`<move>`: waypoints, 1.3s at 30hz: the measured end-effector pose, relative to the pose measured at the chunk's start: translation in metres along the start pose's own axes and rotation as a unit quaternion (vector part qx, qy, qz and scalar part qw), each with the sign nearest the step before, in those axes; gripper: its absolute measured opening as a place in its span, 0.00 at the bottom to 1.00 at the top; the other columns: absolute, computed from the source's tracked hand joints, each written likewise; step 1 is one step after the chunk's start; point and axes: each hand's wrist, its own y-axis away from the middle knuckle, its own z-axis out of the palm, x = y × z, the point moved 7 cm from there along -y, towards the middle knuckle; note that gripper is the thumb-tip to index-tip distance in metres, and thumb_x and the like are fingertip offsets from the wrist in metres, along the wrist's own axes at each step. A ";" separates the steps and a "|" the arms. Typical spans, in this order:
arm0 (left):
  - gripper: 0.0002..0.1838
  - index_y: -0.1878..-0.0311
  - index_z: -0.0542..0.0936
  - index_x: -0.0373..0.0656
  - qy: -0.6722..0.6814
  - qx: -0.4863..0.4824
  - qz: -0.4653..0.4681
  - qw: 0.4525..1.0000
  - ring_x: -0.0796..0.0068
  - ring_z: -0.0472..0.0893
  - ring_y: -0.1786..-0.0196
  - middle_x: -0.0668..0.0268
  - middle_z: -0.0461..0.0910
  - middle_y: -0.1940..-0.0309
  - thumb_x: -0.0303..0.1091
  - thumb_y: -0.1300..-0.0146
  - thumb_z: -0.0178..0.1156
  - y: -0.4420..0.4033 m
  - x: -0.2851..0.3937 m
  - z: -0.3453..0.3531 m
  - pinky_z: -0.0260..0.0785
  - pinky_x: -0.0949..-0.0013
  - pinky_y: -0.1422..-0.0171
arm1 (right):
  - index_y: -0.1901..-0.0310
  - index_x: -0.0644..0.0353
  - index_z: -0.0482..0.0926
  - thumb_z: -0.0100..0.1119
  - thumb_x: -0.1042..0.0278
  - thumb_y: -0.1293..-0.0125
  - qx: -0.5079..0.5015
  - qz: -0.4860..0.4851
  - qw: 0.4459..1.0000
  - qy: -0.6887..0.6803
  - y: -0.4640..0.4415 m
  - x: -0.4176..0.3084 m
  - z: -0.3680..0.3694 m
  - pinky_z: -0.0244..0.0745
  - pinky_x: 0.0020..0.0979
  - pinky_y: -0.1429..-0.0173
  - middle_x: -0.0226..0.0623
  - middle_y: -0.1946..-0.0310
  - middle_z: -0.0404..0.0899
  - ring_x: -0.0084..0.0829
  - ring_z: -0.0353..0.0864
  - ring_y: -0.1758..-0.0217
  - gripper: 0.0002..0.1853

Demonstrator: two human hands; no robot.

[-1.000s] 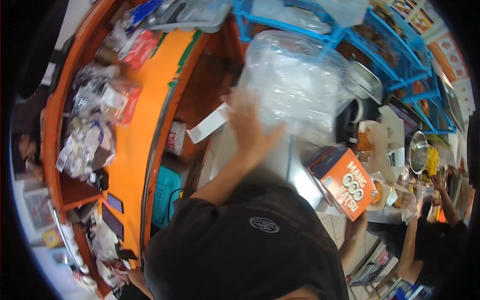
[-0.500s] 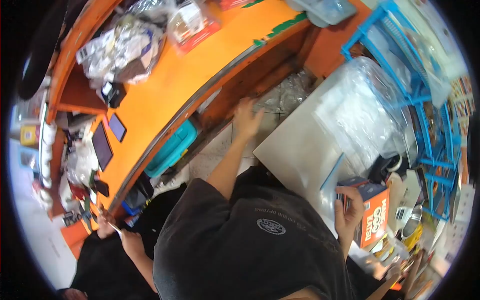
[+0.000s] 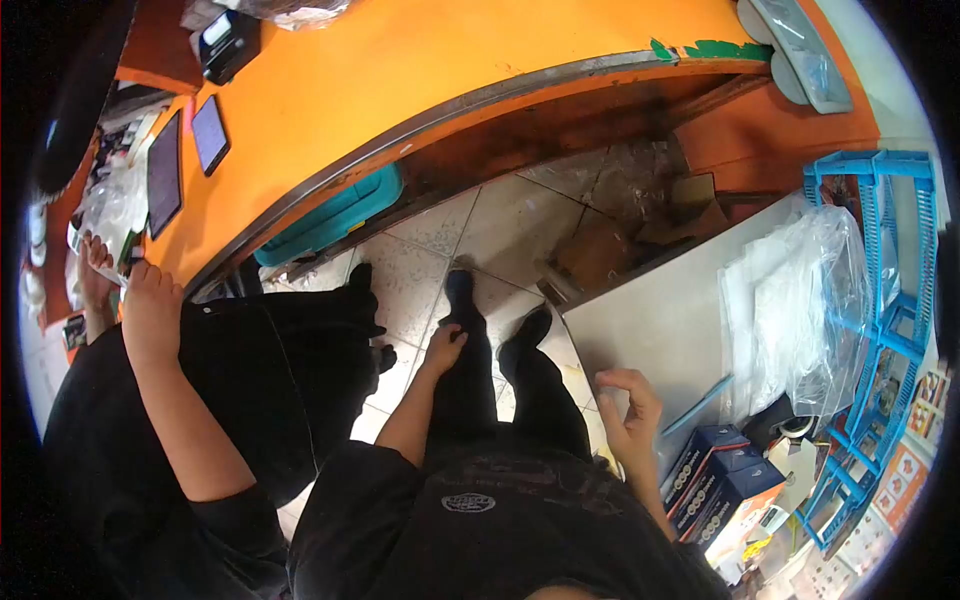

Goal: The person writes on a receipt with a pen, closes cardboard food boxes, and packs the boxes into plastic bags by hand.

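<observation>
My left hand (image 3: 445, 348) hangs low over my dark trousers, above the tiled floor. Its fingers are loosely bent, with a gap beside the thumb, and I see nothing in it. Over the near edge of the pale counter (image 3: 655, 325) is my right hand (image 3: 632, 415), its fingers and thumb curled toward each other. Whether anything thin is between them is too unclear to make out. A blue strip-like thing (image 3: 698, 405) lies just to its right. Dark blue and orange boxes (image 3: 722, 478) stand below that hand, apart from it.
A curved orange counter (image 3: 400, 70) carries two dark tablet-like devices and a small black machine (image 3: 230, 45). Under it is a teal bin (image 3: 340, 215). Clear plastic bags (image 3: 800, 310) lie by a blue rack (image 3: 885, 290). A co-worker (image 3: 200, 390) stands close on my left.
My view has swung, so the floor and my legs now show. My left hand has drawn back from its outstretched reach to near my leg. My right hand is now farther from the boxes.
</observation>
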 end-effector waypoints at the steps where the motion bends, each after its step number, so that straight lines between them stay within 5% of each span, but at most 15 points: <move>1: 0.24 0.43 0.78 0.37 0.013 0.000 0.007 1.000 0.51 0.75 0.39 0.48 0.76 0.43 0.45 0.36 0.61 -0.010 -0.002 -0.004 0.67 0.58 0.34 | 0.59 0.65 0.81 0.62 0.79 0.43 0.007 -0.014 1.000 0.012 -0.006 -0.003 0.007 0.74 0.31 0.53 0.44 0.61 0.82 0.35 0.81 0.59 0.09; 7: 0.23 0.43 0.78 0.38 0.051 0.009 -0.005 0.999 0.52 0.76 0.40 0.50 0.76 0.43 0.43 0.35 0.61 -0.075 0.018 -0.043 0.67 0.58 0.35 | 0.62 0.65 0.79 0.58 0.81 0.43 0.124 0.043 0.991 0.001 -0.035 0.015 0.023 0.69 0.28 0.53 0.38 0.65 0.77 0.28 0.75 0.60 0.07; 8: 0.21 0.45 0.79 0.38 0.065 0.027 0.028 0.997 0.54 0.78 0.43 0.51 0.79 0.46 0.42 0.34 0.60 -0.089 0.015 -0.045 0.69 0.59 0.38 | 0.64 0.65 0.79 0.62 0.80 0.46 0.114 0.024 0.991 0.067 -0.041 0.011 0.030 0.72 0.32 0.56 0.44 0.65 0.79 0.38 0.79 0.62 0.07; 12: 0.17 0.46 0.79 0.38 0.113 -0.004 0.030 0.993 0.66 0.80 0.46 0.56 0.81 0.49 0.37 0.33 0.60 -0.126 0.026 -0.047 0.69 0.66 0.40 | 0.67 0.64 0.77 0.61 0.79 0.43 0.231 -0.013 0.953 0.193 -0.063 0.003 0.006 0.71 0.30 0.61 0.41 0.71 0.77 0.34 0.77 0.66 0.03; 15: 0.16 0.47 0.79 0.37 0.088 -0.023 0.013 0.996 0.68 0.80 0.48 0.58 0.82 0.51 0.37 0.33 0.60 -0.130 0.072 -0.050 0.70 0.66 0.42 | 0.70 0.64 0.75 0.60 0.78 0.40 0.296 0.146 0.944 -0.022 -0.041 0.070 -0.031 0.67 0.26 0.65 0.36 0.75 0.75 0.27 0.73 0.72 0.03; 21: 0.14 0.50 0.80 0.36 0.004 -0.063 0.002 0.998 0.71 0.80 0.53 0.61 0.82 0.55 0.36 0.34 0.61 -0.155 0.131 0.019 0.72 0.67 0.47 | 0.77 0.63 0.75 0.58 0.73 0.42 0.300 0.034 0.953 0.013 -0.043 0.068 -0.039 0.67 0.27 0.66 0.35 0.78 0.76 0.26 0.73 0.73 0.08; 25: 0.13 0.49 0.79 0.41 0.354 -0.105 0.078 0.926 0.71 0.79 0.46 0.63 0.81 0.51 0.38 0.30 0.55 -0.147 0.263 0.020 0.68 0.70 0.40 | 0.71 0.63 0.79 0.60 0.75 0.46 0.251 0.008 0.968 0.007 -0.046 0.063 -0.040 0.71 0.31 0.63 0.39 0.74 0.79 0.35 0.78 0.70 0.02; 26: 0.12 0.50 0.80 0.42 0.355 -0.085 0.154 0.918 0.72 0.78 0.47 0.64 0.81 0.52 0.38 0.30 0.55 -0.125 0.327 -0.004 0.67 0.70 0.41 | 0.69 0.63 0.80 0.61 0.75 0.45 0.239 0.002 0.971 -0.008 -0.046 0.063 -0.041 0.72 0.32 0.61 0.40 0.72 0.80 0.37 0.78 0.68 0.03; 29: 0.07 0.57 0.80 0.38 0.375 -0.008 0.341 0.862 0.76 0.77 0.53 0.66 0.80 0.58 0.29 0.32 0.56 -0.021 0.510 -0.053 0.67 0.71 0.43 | 0.65 0.62 0.79 0.62 0.75 0.44 0.201 0.116 0.928 -0.292 -0.038 0.059 -0.061 0.72 0.34 0.54 0.43 0.64 0.80 0.42 0.79 0.60 0.05; 31: 0.05 0.60 0.83 0.42 0.340 -0.061 0.460 0.818 0.68 0.74 0.43 0.60 0.76 0.49 0.31 0.36 0.61 0.027 0.592 -0.027 0.62 0.67 0.36 | 0.64 0.61 0.79 0.61 0.76 0.44 0.288 0.022 0.955 -0.068 -0.024 0.016 -0.119 0.70 0.35 0.50 0.44 0.60 0.79 0.44 0.77 0.55 0.05; 33: 0.05 0.63 0.86 0.47 0.125 0.038 0.557 0.820 0.56 0.62 0.30 0.50 0.62 0.31 0.34 0.40 0.65 0.098 0.654 0.012 0.55 0.62 0.29 | 0.64 0.60 0.80 0.61 0.76 0.43 0.345 -0.002 0.936 0.073 -0.002 -0.013 -0.155 0.69 0.36 0.46 0.43 0.57 0.78 0.44 0.75 0.50 0.05; 35: 0.09 0.60 0.88 0.52 0.074 -0.014 0.528 0.846 0.48 0.44 0.22 0.47 0.37 0.22 0.37 0.45 0.69 0.110 0.690 0.077 0.47 0.57 0.24 | 0.65 0.59 0.80 0.62 0.76 0.43 0.381 0.026 0.916 0.121 0.015 -0.025 -0.182 0.66 0.37 0.42 0.41 0.54 0.77 0.43 0.72 0.45 0.04; 37: 0.13 0.57 0.88 0.50 -0.072 -0.011 0.522 0.849 0.51 0.53 0.23 0.44 0.45 0.23 0.29 0.47 0.66 0.098 0.714 0.126 0.52 0.61 0.25 | 0.63 0.59 0.80 0.62 0.76 0.44 0.378 0.010 0.918 0.116 0.030 -0.042 -0.196 0.66 0.38 0.41 0.45 0.50 0.74 0.45 0.70 0.43 0.06; 39: 0.19 0.53 0.87 0.48 -0.087 -0.198 0.450 0.866 0.54 0.64 0.28 0.44 0.58 0.28 0.24 0.49 0.61 0.061 0.726 0.158 0.58 0.64 0.29 | 0.61 0.59 0.80 0.61 0.76 0.45 0.378 -0.025 0.917 0.123 0.046 -0.068 -0.212 0.67 0.40 0.42 0.49 0.50 0.74 0.47 0.71 0.44 0.08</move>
